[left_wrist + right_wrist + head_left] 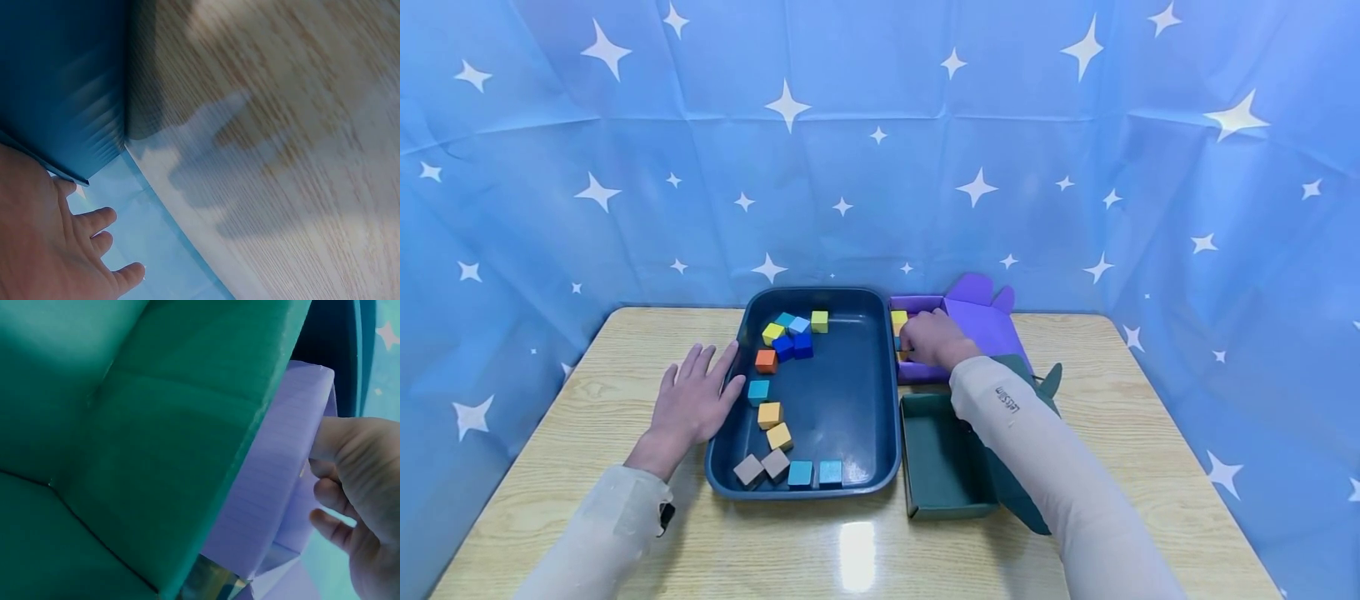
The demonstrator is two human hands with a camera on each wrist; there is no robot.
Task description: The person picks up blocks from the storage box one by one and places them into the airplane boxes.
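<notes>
My left hand [694, 398] lies spread at the left rim of a dark blue tray [850, 392], its fingers extended; the left wrist view shows the palm beside the tray's outer wall [69, 75]. Inside the tray, coloured wooden cubes sit mostly to the left, among them an orange cube [766, 361], a dark blue cube [802, 345] and a grey cube [748, 471]. My right hand [936, 337] reaches into a purple box [925, 373] with bent fingers. A yellow cube [898, 320] shows beside it. The box wall and the hand hide the fingertips, so any grip is unseen.
An open dark green box [947, 458] stands in front of the purple one, its lid folded out to the right under my right forearm. The purple lid [985, 325] also lies open rightward. Star-patterned blue cloth [880, 167] surrounds the wooden table [760, 542].
</notes>
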